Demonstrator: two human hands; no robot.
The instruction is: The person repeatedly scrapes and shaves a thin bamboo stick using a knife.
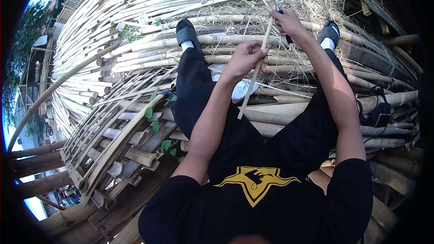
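Left hand [246,59] pinching a bamboo strip [250,88] — right hand [290,23] wrapped around a knife [278,10].
I see the strip slant between the spread legs [192,79], its lower end free — bamboo poles [221,39] spread beneath.

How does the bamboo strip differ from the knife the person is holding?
The bamboo strip is pale throughout; the knife has a dark handle. The left hand pinches the strip, while the right hand grips the knife. Both are slim.
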